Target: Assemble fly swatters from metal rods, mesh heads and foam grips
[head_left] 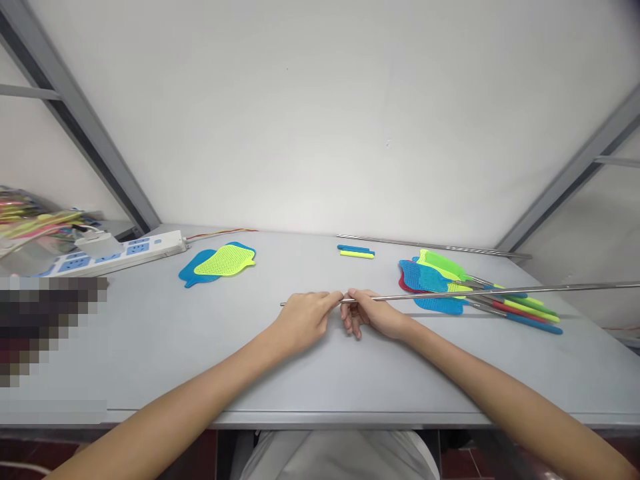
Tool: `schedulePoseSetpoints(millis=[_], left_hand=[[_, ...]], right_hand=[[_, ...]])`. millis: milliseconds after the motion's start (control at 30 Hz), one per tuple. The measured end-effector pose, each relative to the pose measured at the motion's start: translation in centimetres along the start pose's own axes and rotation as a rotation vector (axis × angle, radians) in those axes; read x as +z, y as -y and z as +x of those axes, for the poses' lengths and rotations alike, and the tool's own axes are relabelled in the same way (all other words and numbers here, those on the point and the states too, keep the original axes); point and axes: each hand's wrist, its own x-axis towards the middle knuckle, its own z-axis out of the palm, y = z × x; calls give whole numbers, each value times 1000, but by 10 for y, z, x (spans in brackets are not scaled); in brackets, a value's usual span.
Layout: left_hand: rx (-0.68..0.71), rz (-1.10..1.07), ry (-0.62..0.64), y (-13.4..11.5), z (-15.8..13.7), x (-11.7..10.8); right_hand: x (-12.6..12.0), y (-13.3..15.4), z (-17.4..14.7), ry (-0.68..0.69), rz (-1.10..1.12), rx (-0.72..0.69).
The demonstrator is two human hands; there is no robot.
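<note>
A long, thin metal rod [550, 289] lies across both hands above the table and runs out of view at the right. My left hand [304, 321] is closed on the rod near its left end, and a short tip sticks out beyond it. Right beside it, my right hand [373, 313] pinches the same rod between thumb and fingers, the other fingers loosely curled. Behind the hands lie a blue handle grip [354, 248] and a yellow handle grip [356, 254]. To the left, a yellow fly swatter head [227, 259] overlaps blue heads [194, 272].
At the right is a pile of fly swatters [433, 277] with coloured grips, partly under the rod. More metal rods [435, 246] lie along the wall. A white power strip [160, 245] with a plugged-in adapter [103, 245] sits at the left. The table's front edge [330, 420] is close to me.
</note>
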Motion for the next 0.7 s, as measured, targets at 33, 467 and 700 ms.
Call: schedulePoseSetpoints(millis=[33,467,700], left_hand=[[3,-7,-7,1,1,0],[60,-73,-129,10,6,-1],[69,-144,-199,16,8,4]], right_hand=[[0,-1,1,-32,23,1],[-1,-1,6,-105,73,60],[-2,0,5,-91,91,75]])
